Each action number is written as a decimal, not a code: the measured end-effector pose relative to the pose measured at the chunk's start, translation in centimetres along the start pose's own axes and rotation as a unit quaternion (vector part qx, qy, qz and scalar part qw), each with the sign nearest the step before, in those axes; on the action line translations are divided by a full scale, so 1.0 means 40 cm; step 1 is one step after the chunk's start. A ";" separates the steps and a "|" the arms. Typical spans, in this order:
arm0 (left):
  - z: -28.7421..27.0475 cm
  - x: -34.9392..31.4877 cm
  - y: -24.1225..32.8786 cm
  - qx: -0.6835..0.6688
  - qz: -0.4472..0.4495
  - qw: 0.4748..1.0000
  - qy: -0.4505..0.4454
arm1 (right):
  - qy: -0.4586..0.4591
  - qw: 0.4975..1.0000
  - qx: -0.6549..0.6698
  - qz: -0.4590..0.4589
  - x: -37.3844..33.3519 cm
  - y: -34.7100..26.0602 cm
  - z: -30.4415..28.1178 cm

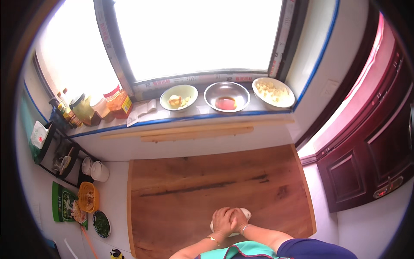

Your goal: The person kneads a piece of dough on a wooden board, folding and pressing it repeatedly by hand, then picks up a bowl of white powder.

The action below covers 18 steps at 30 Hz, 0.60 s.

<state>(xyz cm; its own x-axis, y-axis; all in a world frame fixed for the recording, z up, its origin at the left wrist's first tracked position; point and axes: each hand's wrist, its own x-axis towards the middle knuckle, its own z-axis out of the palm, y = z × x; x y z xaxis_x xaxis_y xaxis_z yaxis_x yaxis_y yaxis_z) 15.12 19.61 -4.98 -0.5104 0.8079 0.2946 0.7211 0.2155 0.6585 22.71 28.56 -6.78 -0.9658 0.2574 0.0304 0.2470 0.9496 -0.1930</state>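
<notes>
At the near edge of the large wooden board [215, 185], which covers most of the bench [113, 194], both of the person's hands rest together on a pale lump of dough [246, 212]. The left hand [222, 221] lies curled over its top with fingers bent down onto it, and the right hand [238, 218] is pressed close beside it, the two touching; only a pale rim of the dough shows past the fingers. It looks soft and yielding, light enough to shift with one palm, likely a little tacky rather than slippery, and not fragile. It would probably take a hold best from above with cupped palms, or from its sides, since pinching would merely dent it. On the window ledge [194, 116], well apart from the hands, stand a green bowl [178, 97], a steel bowl [227, 96] and a white plate [273, 92] of pale pieces. Jars [103, 105] stand at the ledge's left end.
</notes>
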 end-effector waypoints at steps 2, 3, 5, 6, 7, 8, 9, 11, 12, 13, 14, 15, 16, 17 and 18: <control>0.012 0.032 -0.016 -0.007 -0.022 1.000 0.000 | -0.004 0.994 0.107 -0.013 0.029 0.027 -0.010; 0.013 0.052 -0.019 -0.011 -0.020 1.000 0.021 | -0.032 0.994 0.101 -0.035 0.047 0.041 -0.008; 0.024 0.084 -0.023 -0.020 -0.038 0.999 0.026 | -0.040 0.991 0.126 -0.008 0.067 0.064 -0.006; 0.025 0.091 -0.029 -0.025 -0.055 0.998 0.033 | -0.045 0.987 0.151 0.016 0.074 0.062 -0.002; 0.026 0.105 -0.036 -0.020 -0.051 0.997 0.049 | -0.014 0.982 0.188 0.018 0.098 0.058 -0.049; 0.026 0.112 -0.043 -0.016 -0.053 0.997 0.049 | -0.015 0.981 0.191 0.015 0.105 0.061 -0.030; 0.027 0.122 -0.047 -0.018 -0.066 0.996 0.052 | -0.024 0.980 0.193 0.031 0.114 0.073 -0.006; 0.042 0.136 -0.059 -0.016 -0.081 0.994 0.071 | -0.002 0.975 0.212 0.064 0.126 0.089 0.024; 0.049 0.142 -0.069 -0.027 -0.099 0.990 0.097 | -0.023 0.967 0.241 0.079 0.146 0.089 -0.004; 0.052 0.146 -0.080 -0.037 -0.117 0.985 0.124 | -0.045 0.957 0.269 0.094 0.156 0.080 -0.029; 0.062 0.152 -0.089 -0.036 -0.125 0.982 0.135 | 0.003 0.955 0.275 0.109 0.165 0.087 0.002; 0.058 0.142 -0.094 -0.033 -0.140 0.979 0.144 | 0.044 0.950 0.284 0.123 0.165 0.066 0.004; 0.052 0.157 -0.109 -0.040 -0.155 0.978 0.132 | 0.007 0.937 0.307 0.166 0.189 0.064 -0.001; 0.043 0.146 -0.104 -0.029 -0.202 0.975 0.090 | -0.035 0.958 0.261 0.118 0.189 0.058 -0.028; 0.058 0.191 -0.046 -0.035 -0.244 0.969 0.012 | -0.050 0.974 0.192 0.111 0.193 0.126 0.010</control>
<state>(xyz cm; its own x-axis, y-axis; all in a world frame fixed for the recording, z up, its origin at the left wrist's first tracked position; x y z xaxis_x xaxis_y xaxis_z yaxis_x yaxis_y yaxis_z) 10.98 26.65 -5.55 -0.7940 0.6059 -0.0490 0.3573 0.5303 0.7688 16.47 35.25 -7.90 -0.8993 0.4123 -0.1461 0.4221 0.7307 -0.5366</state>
